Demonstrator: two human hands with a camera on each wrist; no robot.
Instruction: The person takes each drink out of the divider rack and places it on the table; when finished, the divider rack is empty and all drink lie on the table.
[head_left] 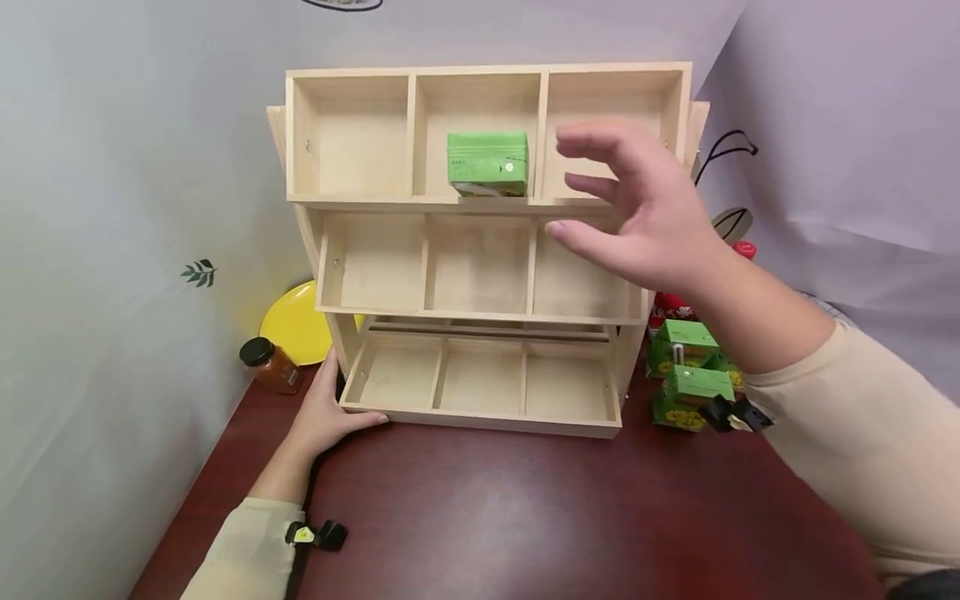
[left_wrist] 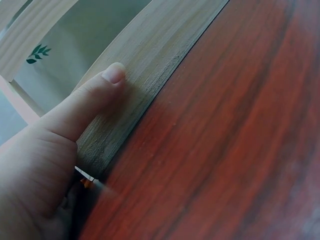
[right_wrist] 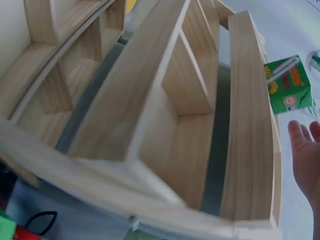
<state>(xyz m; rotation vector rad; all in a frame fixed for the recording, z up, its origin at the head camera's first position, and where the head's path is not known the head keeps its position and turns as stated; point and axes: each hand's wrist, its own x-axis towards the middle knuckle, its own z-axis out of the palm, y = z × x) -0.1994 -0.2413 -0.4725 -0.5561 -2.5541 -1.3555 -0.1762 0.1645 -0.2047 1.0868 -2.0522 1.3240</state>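
A three-tier wooden shelf [head_left: 480, 318] with divided compartments stands on the table in the head view. In its top middle compartment sits a green drink carton [head_left: 487, 162]; the right wrist view shows a straw on this carton [right_wrist: 290, 85]. My right hand [head_left: 637, 208] is raised in front of the top right compartment, fingers spread and holding nothing, a short way right of the carton. Down at the bottom tier's left front corner, my left hand [head_left: 322, 417] grips the shelf. Its thumb [left_wrist: 114, 74] lies along the front board in the left wrist view, while the other fingers are mostly hidden.
Left of the shelf are a black-lidded jar [head_left: 277, 371] and a yellow plate [head_left: 296, 325]. Several green cartons [head_left: 697, 387] stand at its right, with a red-capped item [head_left: 745, 249] behind them. The dark red table [head_left: 487, 508] extends in front.
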